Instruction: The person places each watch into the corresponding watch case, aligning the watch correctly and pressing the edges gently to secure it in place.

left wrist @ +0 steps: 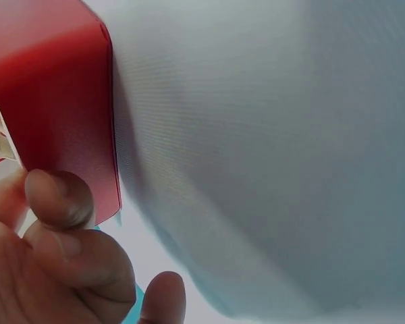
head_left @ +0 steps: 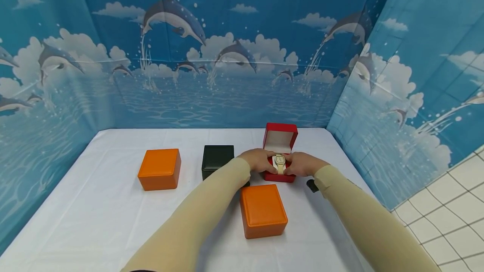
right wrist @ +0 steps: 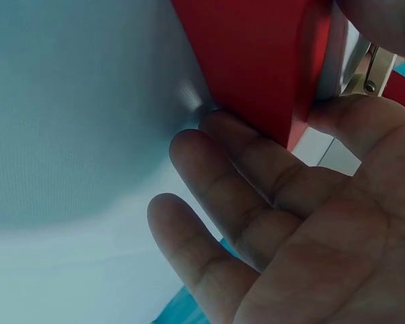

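A red watch box [head_left: 280, 127] stands with its lid up at the right back of the table. In it sits a gold-coloured watch [head_left: 280, 160] on a white cushion, its dial facing up. My left hand [head_left: 258, 160] pinches the watch with its cushion from the left, thumb and forefinger inside the box. From the right, my right hand [head_left: 304, 163] pinches the other side the same way. Outside the red wall, the other fingers [right wrist: 209, 175] of the right hand are spread in the right wrist view. In the left wrist view, the fingertips partly hide the box corner.
An orange box [head_left: 263, 205] is in front of the red one, near the left forearm. Behind that forearm stands a dark green box [head_left: 216, 156], partly covered. Another orange box [head_left: 159, 167] is at the left. Dolphin-print curtains [head_left: 242, 95] border the white table [head_left: 94, 221].
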Available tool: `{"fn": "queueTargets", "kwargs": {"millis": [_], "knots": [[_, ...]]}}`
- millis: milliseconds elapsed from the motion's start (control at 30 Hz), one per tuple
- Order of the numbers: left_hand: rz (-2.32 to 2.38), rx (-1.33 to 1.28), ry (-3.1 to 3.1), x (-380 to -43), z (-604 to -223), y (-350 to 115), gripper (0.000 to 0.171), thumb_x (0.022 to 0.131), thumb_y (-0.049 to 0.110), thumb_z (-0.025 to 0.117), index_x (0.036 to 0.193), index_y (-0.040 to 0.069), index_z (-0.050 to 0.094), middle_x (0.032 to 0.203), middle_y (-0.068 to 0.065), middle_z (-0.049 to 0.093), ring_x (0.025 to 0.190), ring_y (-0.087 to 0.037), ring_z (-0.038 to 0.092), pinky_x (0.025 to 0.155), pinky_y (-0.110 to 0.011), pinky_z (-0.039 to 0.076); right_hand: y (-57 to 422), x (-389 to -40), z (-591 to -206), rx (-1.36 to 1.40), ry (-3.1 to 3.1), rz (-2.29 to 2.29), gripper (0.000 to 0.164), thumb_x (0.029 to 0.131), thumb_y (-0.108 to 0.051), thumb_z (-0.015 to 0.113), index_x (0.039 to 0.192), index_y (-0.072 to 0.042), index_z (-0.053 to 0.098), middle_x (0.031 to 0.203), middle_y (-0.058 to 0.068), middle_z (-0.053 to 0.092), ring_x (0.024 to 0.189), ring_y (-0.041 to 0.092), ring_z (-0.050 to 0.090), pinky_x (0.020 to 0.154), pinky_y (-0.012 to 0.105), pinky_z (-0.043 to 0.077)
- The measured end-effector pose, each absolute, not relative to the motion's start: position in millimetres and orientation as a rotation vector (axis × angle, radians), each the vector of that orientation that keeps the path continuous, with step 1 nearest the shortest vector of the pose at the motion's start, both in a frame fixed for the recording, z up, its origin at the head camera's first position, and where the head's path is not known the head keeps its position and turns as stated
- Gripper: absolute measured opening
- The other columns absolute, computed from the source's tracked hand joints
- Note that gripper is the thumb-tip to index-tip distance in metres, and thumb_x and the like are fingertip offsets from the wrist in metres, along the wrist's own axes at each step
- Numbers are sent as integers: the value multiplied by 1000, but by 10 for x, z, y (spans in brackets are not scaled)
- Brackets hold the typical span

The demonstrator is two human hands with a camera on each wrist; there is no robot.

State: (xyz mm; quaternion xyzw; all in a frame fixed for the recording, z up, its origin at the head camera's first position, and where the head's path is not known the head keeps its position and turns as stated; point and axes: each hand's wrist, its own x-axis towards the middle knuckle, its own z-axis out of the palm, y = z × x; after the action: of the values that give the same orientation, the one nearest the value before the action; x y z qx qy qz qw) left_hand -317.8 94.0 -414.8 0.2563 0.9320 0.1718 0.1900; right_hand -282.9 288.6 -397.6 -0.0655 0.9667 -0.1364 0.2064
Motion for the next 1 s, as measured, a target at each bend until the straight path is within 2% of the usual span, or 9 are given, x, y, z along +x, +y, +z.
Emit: {"fn": "queueTargets", "kwargs": {"millis": [533, 800, 1000], "knots": [[474, 708, 2628, -3147, -4125, 945, 72, 94, 54, 73, 159, 37, 47, 140, 0, 65, 116, -20, 57, 107, -40, 54, 2900, -2824, -3980, -183, 2690, -403, 64, 93, -29, 77, 149, -4, 57, 122, 17, 64, 109, 30, 57, 94, 42, 56], [488, 695, 2621, -3198, -4160, 962, 73, 92, 53, 75, 158, 37, 48, 134, 1, 67, 112, -19, 58, 104, -39, 55, 2891, -2828, -3975, -177, 2686, -404, 66, 93, -30, 77, 150, -4, 56, 124, 17, 64, 111, 30, 56, 95, 42, 56], [522, 668, 2608, -3187, -4164, 963, 72, 92, 52, 76, 158, 39, 49, 136, 0, 66, 111, -19, 58, 104, -40, 55, 2897, -2822, -3984, -179, 2682, -393, 67, 94, -31, 75, 151, -3, 54, 127, 18, 63, 112, 31, 56, 97, 44, 56]]}}
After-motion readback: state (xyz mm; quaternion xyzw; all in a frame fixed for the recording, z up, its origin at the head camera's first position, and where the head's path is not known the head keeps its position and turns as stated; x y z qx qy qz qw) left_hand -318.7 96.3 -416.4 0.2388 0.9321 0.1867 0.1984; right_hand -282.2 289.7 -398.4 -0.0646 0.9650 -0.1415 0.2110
